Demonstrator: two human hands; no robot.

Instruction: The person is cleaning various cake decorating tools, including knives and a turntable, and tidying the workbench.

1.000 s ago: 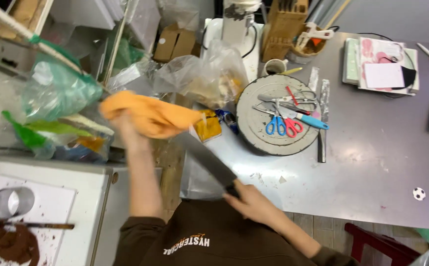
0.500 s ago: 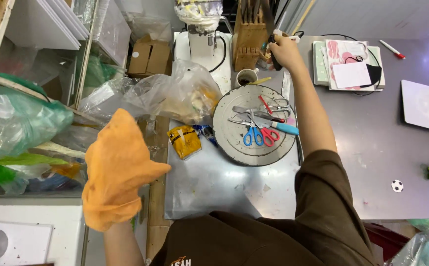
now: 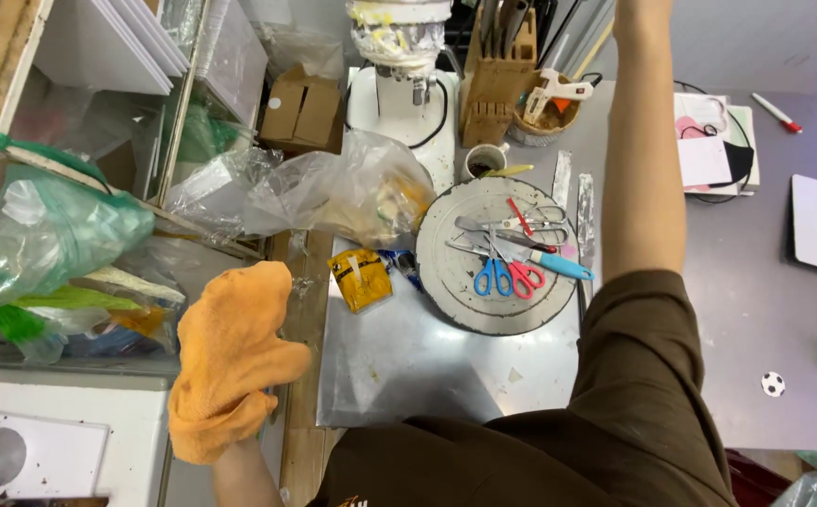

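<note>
My left hand (image 3: 230,376) is at the lower left, wrapped in an orange cloth (image 3: 225,347) that hides the fingers. It hangs over the gap between the steel table (image 3: 408,366) and the white counter (image 3: 61,441). My right arm (image 3: 643,188) stretches straight up past the wooden knife block (image 3: 497,70). Its hand is cut off by the top edge, so what it holds is hidden. Left of the arm lies a round metal tray (image 3: 465,300) with blue scissors (image 3: 495,277), red scissors (image 3: 526,277) and other tools.
A stand mixer (image 3: 399,56), a cup (image 3: 483,161) and clear plastic bags (image 3: 333,192) crowd the back. A yellow packet (image 3: 359,279) lies on the steel table. Green bags (image 3: 42,235) fill shelves at left. Papers (image 3: 709,150), a red pen (image 3: 776,113) and a small ball (image 3: 772,383) lie at right.
My right hand held a large knife near my body, then reached up to the knife block, and has now passed out of the top edge. The cloth-wrapped left hand dropped down and left.
</note>
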